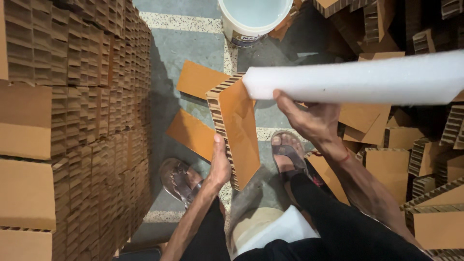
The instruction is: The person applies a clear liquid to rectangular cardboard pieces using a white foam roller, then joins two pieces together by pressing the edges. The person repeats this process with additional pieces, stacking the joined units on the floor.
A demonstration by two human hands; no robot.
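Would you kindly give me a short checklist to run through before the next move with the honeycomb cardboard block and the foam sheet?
1. Left hand grips the honeycomb cardboard block by its lower edge: ok.
2. Right hand holds the white foam sheet, thumb on its lower edge: ok.
3. Foam end meets the block's top corner: ok.
4. Foam lies flush on the block's face: cannot tell.
5. Feet clear of the loose cardboard pieces on the floor: ok.
6. White bucket stands apart from both hands: ok.
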